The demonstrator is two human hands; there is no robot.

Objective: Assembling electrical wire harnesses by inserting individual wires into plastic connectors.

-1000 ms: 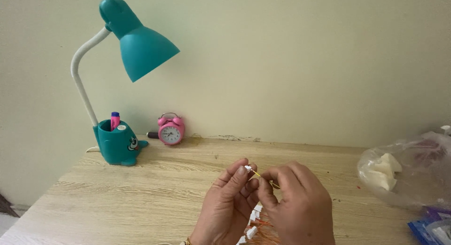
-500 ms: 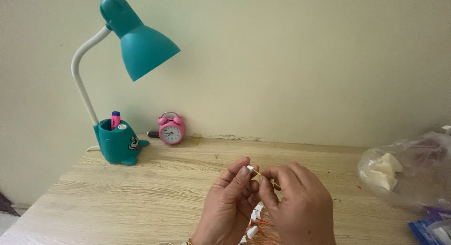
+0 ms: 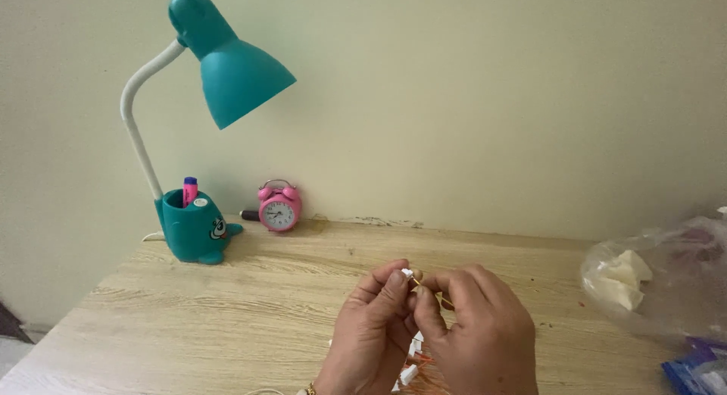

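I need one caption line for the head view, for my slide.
Both hands, left hand and right hand, pinch a small white connector with thin wires over a wooden desk near a teal lamp.

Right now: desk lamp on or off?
Looks off, not certain. The teal lamp stands upright with its shade tilted toward the wooden desk; no glow under the shade and no bright pool below it, though the bulb itself is hidden.

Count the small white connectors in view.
3 that show: one white connector pinched between the left hand and right hand, two more below between the hands. The hands may hide others.
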